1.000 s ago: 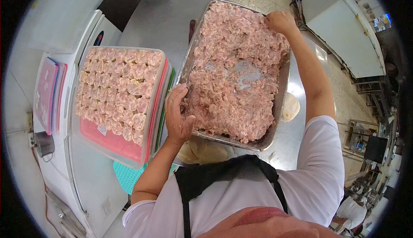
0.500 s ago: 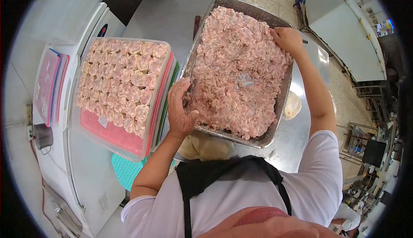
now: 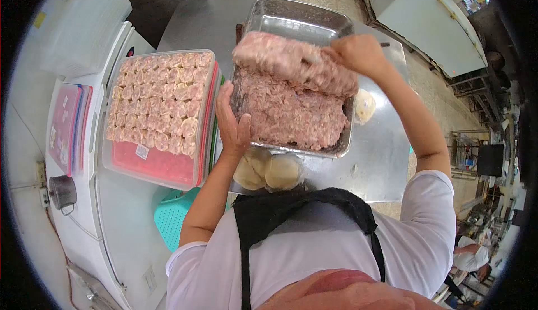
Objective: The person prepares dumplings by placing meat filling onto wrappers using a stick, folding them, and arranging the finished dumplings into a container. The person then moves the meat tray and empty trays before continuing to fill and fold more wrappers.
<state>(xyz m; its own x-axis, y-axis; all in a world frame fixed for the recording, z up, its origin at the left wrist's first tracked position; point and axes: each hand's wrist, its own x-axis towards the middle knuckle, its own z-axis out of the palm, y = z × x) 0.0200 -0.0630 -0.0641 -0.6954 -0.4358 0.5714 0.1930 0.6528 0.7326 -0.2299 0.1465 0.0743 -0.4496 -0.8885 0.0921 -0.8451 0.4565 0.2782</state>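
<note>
A deep metal tray (image 3: 297,18) holds a mass of raw ground meat (image 3: 288,111). The far part of the meat is lifted and folded toward me, leaving the far end of the tray bare. My right hand (image 3: 358,55), slightly blurred, is closed on the right end of that fold. Its fingertips are partly hidden by the meat. My left hand (image 3: 234,125) lies along the tray's left side, fingers stretched out and thumb apart. Bagged stacks of pale round wrappers (image 3: 283,171) sit by the tray's near edge, and another pale round stack (image 3: 364,105) is to its right.
Left of the tray, a clear plastic container (image 3: 204,114) with rows of meat dumplings (image 3: 157,97) rests on red and green lids. A turquoise perforated basket (image 3: 171,216) is below it. A dark-handled tool (image 3: 239,31) lies behind the tray. A white chest (image 3: 431,24) stands far right.
My right hand has pulled the far edge of the meat up and over toward me, baring the tray's far end. My left hand has stayed at the tray's left side.
</note>
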